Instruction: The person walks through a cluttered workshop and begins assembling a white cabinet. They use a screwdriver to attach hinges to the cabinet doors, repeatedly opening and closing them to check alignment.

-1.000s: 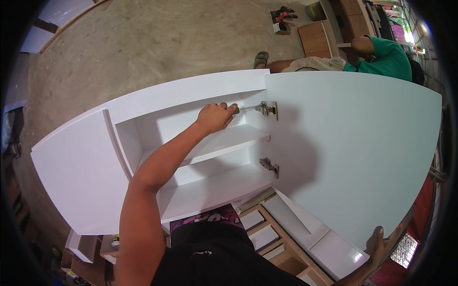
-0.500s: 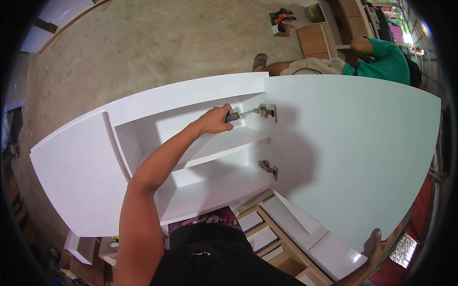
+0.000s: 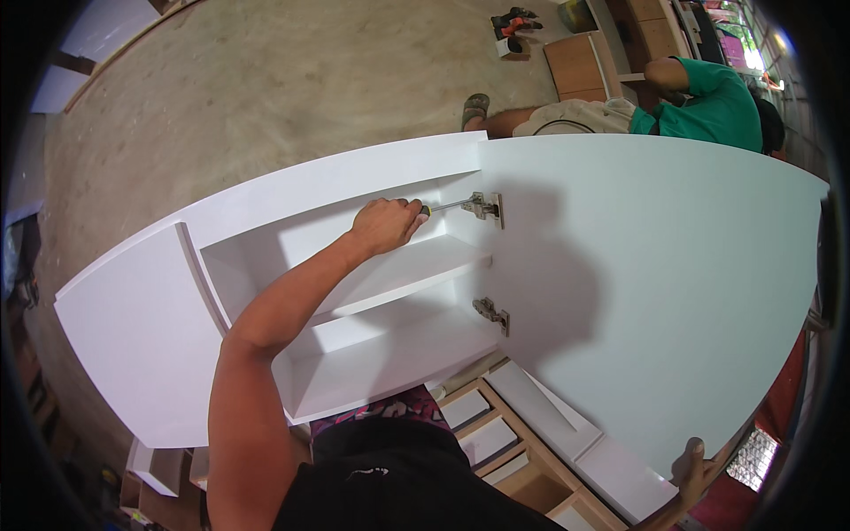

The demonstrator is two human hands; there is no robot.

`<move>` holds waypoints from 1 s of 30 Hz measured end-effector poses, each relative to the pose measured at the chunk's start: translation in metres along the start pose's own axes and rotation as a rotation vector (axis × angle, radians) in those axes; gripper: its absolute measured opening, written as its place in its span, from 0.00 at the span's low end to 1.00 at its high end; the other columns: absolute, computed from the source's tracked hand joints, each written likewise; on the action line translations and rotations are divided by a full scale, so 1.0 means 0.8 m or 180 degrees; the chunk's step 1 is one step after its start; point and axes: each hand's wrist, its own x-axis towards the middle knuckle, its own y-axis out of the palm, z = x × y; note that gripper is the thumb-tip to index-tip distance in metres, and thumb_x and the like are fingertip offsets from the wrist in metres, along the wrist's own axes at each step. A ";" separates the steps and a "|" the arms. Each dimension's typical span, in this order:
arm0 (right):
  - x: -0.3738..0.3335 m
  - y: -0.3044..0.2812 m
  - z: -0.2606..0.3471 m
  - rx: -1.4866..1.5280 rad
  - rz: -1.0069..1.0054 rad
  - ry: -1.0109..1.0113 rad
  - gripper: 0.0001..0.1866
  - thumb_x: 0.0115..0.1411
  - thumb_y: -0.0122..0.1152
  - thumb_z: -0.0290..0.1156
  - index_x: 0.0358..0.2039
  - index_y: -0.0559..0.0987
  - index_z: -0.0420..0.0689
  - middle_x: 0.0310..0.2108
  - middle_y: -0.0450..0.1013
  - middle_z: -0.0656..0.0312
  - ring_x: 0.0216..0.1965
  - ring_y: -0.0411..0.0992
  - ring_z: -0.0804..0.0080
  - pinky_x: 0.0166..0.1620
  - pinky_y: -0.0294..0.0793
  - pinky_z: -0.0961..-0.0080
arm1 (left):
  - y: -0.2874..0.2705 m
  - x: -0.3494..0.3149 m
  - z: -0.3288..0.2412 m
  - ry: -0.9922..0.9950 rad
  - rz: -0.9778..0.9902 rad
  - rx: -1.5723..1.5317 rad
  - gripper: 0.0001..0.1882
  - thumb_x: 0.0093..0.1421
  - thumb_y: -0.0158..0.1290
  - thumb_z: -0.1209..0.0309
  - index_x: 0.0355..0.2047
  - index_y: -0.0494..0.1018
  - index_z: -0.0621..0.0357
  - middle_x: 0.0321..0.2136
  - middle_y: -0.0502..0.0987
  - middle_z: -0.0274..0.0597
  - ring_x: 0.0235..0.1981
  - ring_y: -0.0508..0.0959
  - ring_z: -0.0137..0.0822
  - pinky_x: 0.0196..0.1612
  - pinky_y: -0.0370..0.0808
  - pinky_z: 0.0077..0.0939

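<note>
My left hand [image 3: 388, 225] is closed round the handle of a screwdriver [image 3: 452, 206], its fingers now covering most of the grip. The shaft points right, its tip at the upper metal hinge [image 3: 483, 206] between the white cabinet [image 3: 310, 186] and its open door [image 3: 673, 265]. A second hinge [image 3: 492, 314] sits lower on the same edge. At the lower right, my right hand [image 3: 694, 473] grips the door's near edge, thumb on the inner face; its other fingers are mostly hidden behind the panel. One shelf [image 3: 407, 279] divides the inside of the cabinet.
Beyond the door a person in a green shirt [image 3: 722, 106] is low to the floor. A cordless drill [image 3: 513, 22] lies on the concrete floor [image 3: 266, 88]. Wooden drawer frames [image 3: 531, 469] stand beside my body, and a closed white door [image 3: 133, 336] covers the cabinet's left side.
My left hand has turned on the screwdriver, its knuckles now over the handle that showed before. The view has shifted slightly. My right hand still holds the door.
</note>
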 end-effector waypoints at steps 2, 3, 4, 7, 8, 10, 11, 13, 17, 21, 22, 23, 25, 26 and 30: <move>0.000 0.000 0.002 -0.0048 -0.0037 -0.0031 0.31 0.62 0.57 0.35 0.61 0.60 0.34 0.54 0.65 0.54 0.53 0.64 0.69 0.56 0.60 0.74 | -0.006 0.007 0.006 0.0034 0.0141 -0.0279 0.18 0.66 0.41 0.58 0.37 0.72 0.59 0.24 0.77 0.51 0.28 0.77 0.54 0.35 0.74 0.48; -0.003 0.000 0.006 -0.0083 -0.0038 -0.0034 0.31 0.62 0.57 0.35 0.61 0.60 0.34 0.54 0.65 0.54 0.53 0.64 0.69 0.56 0.60 0.74 | -0.007 0.009 0.006 0.0060 0.0183 -0.0378 0.18 0.66 0.41 0.58 0.36 0.73 0.59 0.24 0.77 0.52 0.28 0.77 0.54 0.36 0.73 0.48; -0.008 0.001 0.010 -0.0125 -0.0055 -0.0056 0.31 0.62 0.57 0.35 0.60 0.60 0.34 0.54 0.65 0.54 0.53 0.64 0.69 0.55 0.60 0.74 | -0.008 0.011 0.007 0.0085 0.0225 -0.0477 0.18 0.66 0.41 0.58 0.35 0.73 0.59 0.23 0.77 0.52 0.28 0.77 0.55 0.36 0.73 0.47; -0.003 0.011 0.022 0.0041 0.0037 -0.0188 0.31 0.61 0.57 0.36 0.60 0.61 0.33 0.54 0.65 0.53 0.53 0.63 0.67 0.56 0.60 0.74 | -0.013 0.007 0.011 0.0078 0.0208 -0.0670 0.19 0.66 0.41 0.58 0.34 0.74 0.60 0.22 0.76 0.54 0.29 0.76 0.55 0.37 0.71 0.47; -0.006 0.016 0.033 -0.0002 0.0029 -0.0237 0.32 0.61 0.57 0.37 0.60 0.61 0.33 0.54 0.65 0.53 0.54 0.63 0.66 0.56 0.60 0.73 | -0.011 0.008 0.012 0.0100 0.0197 -0.0729 0.19 0.66 0.42 0.58 0.33 0.74 0.60 0.22 0.76 0.54 0.30 0.76 0.56 0.37 0.71 0.47; -0.011 0.027 0.060 -0.0102 0.0025 -0.0314 0.32 0.61 0.58 0.38 0.60 0.61 0.33 0.55 0.64 0.53 0.54 0.63 0.65 0.57 0.59 0.73 | -0.009 0.011 0.014 0.0080 0.0195 -0.0866 0.20 0.66 0.42 0.57 0.31 0.74 0.61 0.22 0.75 0.55 0.29 0.75 0.55 0.36 0.71 0.47; -0.011 0.026 0.065 -0.0208 0.0022 -0.0320 0.32 0.61 0.58 0.38 0.60 0.61 0.33 0.54 0.64 0.51 0.53 0.63 0.64 0.56 0.60 0.71 | -0.006 0.010 0.018 0.0063 0.0199 -0.0934 0.21 0.66 0.42 0.57 0.30 0.75 0.62 0.21 0.75 0.55 0.29 0.75 0.54 0.36 0.70 0.46; -0.008 0.024 0.066 -0.0419 0.0018 -0.0331 0.32 0.61 0.57 0.39 0.59 0.62 0.32 0.53 0.65 0.48 0.52 0.64 0.63 0.55 0.60 0.69 | -0.003 0.016 0.022 0.0081 0.0144 -0.1151 0.22 0.65 0.43 0.56 0.28 0.74 0.63 0.21 0.74 0.56 0.29 0.75 0.54 0.35 0.70 0.46; -0.001 0.026 0.051 -0.0979 -0.0416 0.0021 0.33 0.60 0.59 0.42 0.60 0.64 0.35 0.48 0.69 0.55 0.40 0.67 0.74 0.44 0.65 0.79 | -0.014 0.010 0.010 -0.0131 0.0051 -0.1060 0.20 0.63 0.45 0.57 0.27 0.74 0.62 0.21 0.74 0.56 0.29 0.75 0.54 0.34 0.71 0.46; 0.000 0.038 0.098 -0.0770 -0.0066 0.0671 0.31 0.61 0.59 0.42 0.58 0.66 0.35 0.47 0.71 0.53 0.41 0.69 0.72 0.43 0.66 0.80 | -0.040 -0.040 -0.045 -0.0570 -0.0596 -0.0189 0.17 0.62 0.46 0.59 0.31 0.75 0.60 0.27 0.77 0.53 0.31 0.77 0.54 0.35 0.72 0.48; -0.003 0.036 0.090 -0.0720 -0.0062 0.0565 0.31 0.61 0.59 0.42 0.58 0.66 0.35 0.47 0.71 0.53 0.41 0.69 0.72 0.43 0.66 0.80 | -0.053 -0.068 -0.072 -0.0531 -0.0529 -0.0404 0.16 0.62 0.46 0.59 0.33 0.75 0.59 0.28 0.77 0.52 0.32 0.77 0.53 0.36 0.72 0.48; -0.003 0.034 0.084 -0.0665 -0.0052 0.0427 0.31 0.61 0.58 0.42 0.58 0.66 0.35 0.47 0.71 0.54 0.41 0.69 0.72 0.43 0.66 0.80 | -0.060 -0.100 -0.096 -0.0514 -0.0496 -0.0609 0.15 0.61 0.46 0.60 0.34 0.75 0.58 0.29 0.77 0.51 0.32 0.77 0.53 0.37 0.72 0.48; 0.001 0.035 0.063 -0.0441 -0.0137 0.0040 0.30 0.62 0.58 0.42 0.58 0.66 0.35 0.49 0.71 0.53 0.44 0.69 0.71 0.46 0.66 0.78 | -0.021 -0.149 -0.118 -0.0551 -0.0147 -0.1146 0.16 0.59 0.48 0.60 0.41 0.73 0.57 0.28 0.77 0.52 0.32 0.77 0.54 0.38 0.72 0.49; 0.003 0.037 0.057 -0.0351 -0.0175 -0.0126 0.30 0.62 0.58 0.42 0.58 0.65 0.35 0.49 0.71 0.53 0.45 0.68 0.71 0.48 0.65 0.77 | 0.010 -0.171 -0.126 -0.0415 -0.0171 -0.1295 0.18 0.57 0.49 0.62 0.45 0.70 0.56 0.28 0.77 0.54 0.33 0.77 0.55 0.39 0.72 0.49; 0.005 0.042 0.063 -0.0202 -0.0104 -0.0299 0.32 0.62 0.57 0.43 0.61 0.63 0.37 0.55 0.66 0.52 0.54 0.64 0.66 0.57 0.59 0.73 | 0.112 -0.198 -0.146 -0.0416 0.0013 -0.1259 0.18 0.58 0.51 0.63 0.49 0.71 0.53 0.33 0.77 0.49 0.34 0.78 0.52 0.37 0.74 0.46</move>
